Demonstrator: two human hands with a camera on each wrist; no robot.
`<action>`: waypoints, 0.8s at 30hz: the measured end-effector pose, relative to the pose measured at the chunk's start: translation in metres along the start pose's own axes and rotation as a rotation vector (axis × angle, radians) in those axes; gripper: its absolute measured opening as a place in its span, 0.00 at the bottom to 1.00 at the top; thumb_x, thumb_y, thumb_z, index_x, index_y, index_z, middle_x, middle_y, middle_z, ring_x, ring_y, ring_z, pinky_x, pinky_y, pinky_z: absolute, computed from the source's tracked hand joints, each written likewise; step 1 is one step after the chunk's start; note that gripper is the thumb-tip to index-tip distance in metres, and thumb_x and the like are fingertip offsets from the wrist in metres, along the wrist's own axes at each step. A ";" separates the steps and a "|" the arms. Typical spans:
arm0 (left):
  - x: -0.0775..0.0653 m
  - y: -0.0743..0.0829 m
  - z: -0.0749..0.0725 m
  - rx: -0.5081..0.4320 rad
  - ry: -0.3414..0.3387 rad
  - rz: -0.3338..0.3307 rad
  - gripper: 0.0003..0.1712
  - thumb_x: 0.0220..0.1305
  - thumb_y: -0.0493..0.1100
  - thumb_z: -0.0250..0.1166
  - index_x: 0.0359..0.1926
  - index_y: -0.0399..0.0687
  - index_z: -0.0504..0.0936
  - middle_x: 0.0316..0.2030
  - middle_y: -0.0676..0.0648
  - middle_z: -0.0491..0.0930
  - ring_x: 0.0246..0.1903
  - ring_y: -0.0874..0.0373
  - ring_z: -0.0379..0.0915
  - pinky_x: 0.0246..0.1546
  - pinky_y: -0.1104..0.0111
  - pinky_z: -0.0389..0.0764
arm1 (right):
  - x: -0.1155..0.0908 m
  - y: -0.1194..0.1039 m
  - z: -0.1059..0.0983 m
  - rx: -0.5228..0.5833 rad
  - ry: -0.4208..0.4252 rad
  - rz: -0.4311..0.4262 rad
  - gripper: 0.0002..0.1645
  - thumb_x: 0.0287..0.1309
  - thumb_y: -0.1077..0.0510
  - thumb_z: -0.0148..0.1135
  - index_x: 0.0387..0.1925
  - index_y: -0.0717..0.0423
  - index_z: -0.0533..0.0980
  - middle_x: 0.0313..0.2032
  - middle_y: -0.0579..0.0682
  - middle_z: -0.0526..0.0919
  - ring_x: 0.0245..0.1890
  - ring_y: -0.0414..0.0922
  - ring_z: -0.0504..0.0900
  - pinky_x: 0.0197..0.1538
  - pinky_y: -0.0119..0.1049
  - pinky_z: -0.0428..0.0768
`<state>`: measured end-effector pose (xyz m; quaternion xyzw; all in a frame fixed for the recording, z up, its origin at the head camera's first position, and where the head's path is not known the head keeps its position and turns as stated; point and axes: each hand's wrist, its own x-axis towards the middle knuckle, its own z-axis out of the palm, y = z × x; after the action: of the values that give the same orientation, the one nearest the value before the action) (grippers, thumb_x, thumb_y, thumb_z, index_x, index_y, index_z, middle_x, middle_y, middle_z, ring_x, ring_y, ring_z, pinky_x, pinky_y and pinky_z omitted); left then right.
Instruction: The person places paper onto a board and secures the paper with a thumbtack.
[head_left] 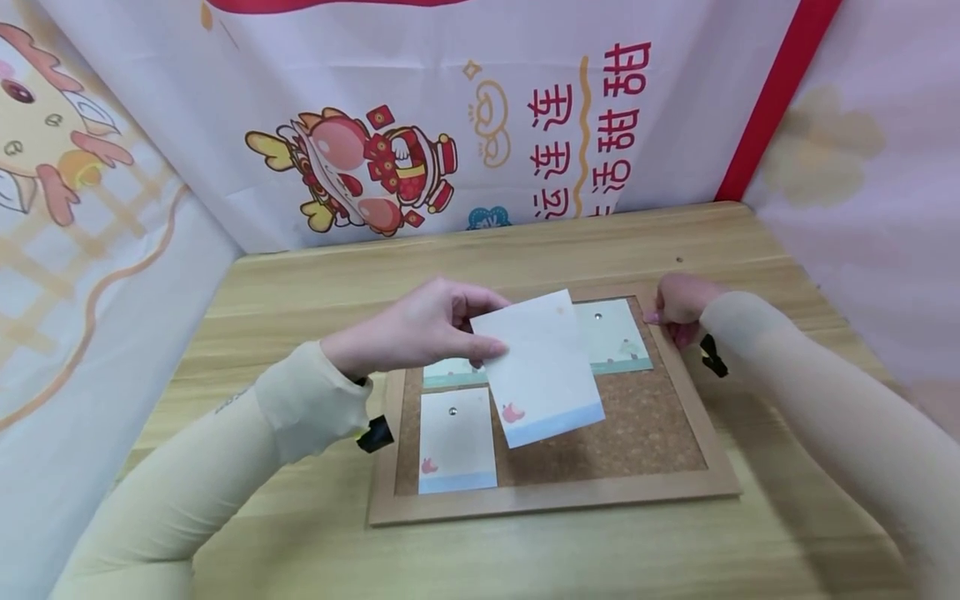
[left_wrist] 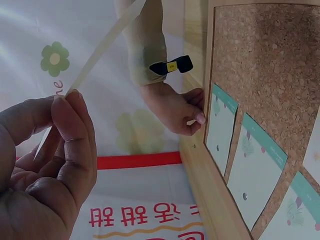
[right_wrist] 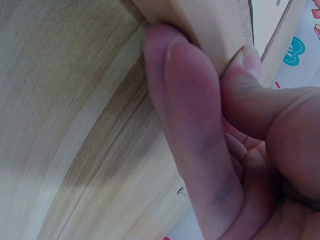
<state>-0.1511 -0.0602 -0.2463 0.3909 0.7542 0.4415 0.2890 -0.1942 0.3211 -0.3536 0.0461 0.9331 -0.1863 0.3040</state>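
My left hand (head_left: 423, 329) pinches a white note card (head_left: 542, 367) between thumb and fingers. The card has a blue band along its bottom and a small pink fruit print, and it is held tilted above a corkboard (head_left: 630, 425). In the left wrist view the card shows nearly edge-on. At the board's right side, my right hand (head_left: 681, 304) grips the wooden frame (right_wrist: 200, 25), thumb on top and fingers along the outer edge. Pinned to the cork are a blue-banded card (head_left: 459, 442) at lower left and several green-banded cards (left_wrist: 257, 165) along the top, partly hidden by the left hand and held card.
The board lies on a wood-grain table (head_left: 300, 517). A small pin-like thing (head_left: 679, 260) is on the table beyond the right hand. Printed white cloth (head_left: 420, 50) hangs behind the table and along both sides.
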 end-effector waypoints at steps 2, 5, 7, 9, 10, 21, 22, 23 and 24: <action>0.001 -0.002 0.001 0.000 -0.004 -0.006 0.17 0.64 0.40 0.69 0.54 0.46 0.82 0.35 0.47 0.85 0.29 0.51 0.78 0.30 0.65 0.78 | 0.000 0.000 0.000 0.006 0.001 -0.002 0.17 0.73 0.55 0.54 0.38 0.69 0.75 0.28 0.59 0.83 0.26 0.49 0.85 0.32 0.40 0.83; 0.003 -0.004 0.002 0.008 -0.010 -0.013 0.18 0.64 0.40 0.69 0.54 0.46 0.82 0.34 0.47 0.85 0.30 0.49 0.79 0.32 0.65 0.78 | -0.001 0.001 0.000 0.013 0.006 -0.010 0.17 0.73 0.55 0.54 0.38 0.69 0.75 0.28 0.59 0.83 0.26 0.49 0.85 0.31 0.40 0.83; 0.005 -0.006 0.004 0.007 -0.016 -0.021 0.19 0.64 0.41 0.70 0.55 0.46 0.81 0.34 0.47 0.86 0.30 0.48 0.81 0.33 0.64 0.79 | -0.001 0.001 0.000 0.017 0.005 -0.016 0.17 0.73 0.55 0.54 0.37 0.68 0.75 0.27 0.59 0.83 0.25 0.49 0.85 0.31 0.40 0.83; 0.006 -0.009 0.005 0.004 -0.021 -0.032 0.20 0.63 0.41 0.70 0.56 0.45 0.81 0.34 0.47 0.86 0.30 0.47 0.82 0.34 0.63 0.80 | -0.001 0.002 0.000 0.016 0.002 -0.021 0.17 0.73 0.55 0.54 0.36 0.68 0.75 0.27 0.59 0.83 0.25 0.49 0.85 0.31 0.40 0.83; 0.007 -0.010 0.006 -0.001 -0.026 -0.035 0.20 0.63 0.41 0.70 0.56 0.45 0.81 0.35 0.47 0.86 0.31 0.46 0.82 0.35 0.62 0.81 | -0.001 0.002 0.000 0.017 0.002 -0.020 0.17 0.73 0.55 0.54 0.36 0.68 0.75 0.27 0.59 0.83 0.25 0.49 0.85 0.31 0.40 0.83; 0.030 -0.034 0.031 0.037 -0.088 -0.088 0.23 0.63 0.40 0.70 0.59 0.43 0.78 0.40 0.48 0.85 0.30 0.47 0.82 0.39 0.66 0.80 | -0.001 0.004 -0.001 -0.005 0.007 -0.039 0.18 0.73 0.55 0.54 0.33 0.67 0.75 0.24 0.57 0.83 0.23 0.47 0.84 0.29 0.39 0.82; 0.033 -0.037 0.034 0.032 -0.092 -0.097 0.23 0.63 0.39 0.70 0.59 0.44 0.78 0.44 0.48 0.84 0.31 0.45 0.83 0.41 0.65 0.80 | 0.000 0.004 0.000 -0.005 0.007 -0.043 0.18 0.73 0.55 0.54 0.32 0.67 0.75 0.24 0.57 0.83 0.22 0.47 0.84 0.29 0.39 0.82; 0.037 -0.040 0.037 0.026 -0.096 -0.106 0.23 0.63 0.39 0.70 0.58 0.44 0.79 0.45 0.48 0.83 0.32 0.44 0.83 0.42 0.65 0.80 | -0.001 0.004 0.000 -0.006 0.007 -0.046 0.18 0.73 0.55 0.54 0.32 0.66 0.75 0.23 0.57 0.83 0.22 0.47 0.84 0.29 0.39 0.82; 0.040 -0.043 0.040 0.021 -0.102 -0.119 0.22 0.63 0.39 0.70 0.58 0.44 0.79 0.42 0.47 0.84 0.32 0.42 0.83 0.42 0.65 0.80 | -0.001 0.005 0.000 -0.007 0.006 -0.051 0.18 0.73 0.55 0.54 0.30 0.66 0.75 0.23 0.57 0.83 0.22 0.47 0.84 0.28 0.39 0.82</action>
<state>-0.1557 -0.0220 -0.3059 0.3703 0.7650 0.3950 0.3488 -0.1929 0.3254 -0.3545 0.0216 0.9356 -0.1906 0.2964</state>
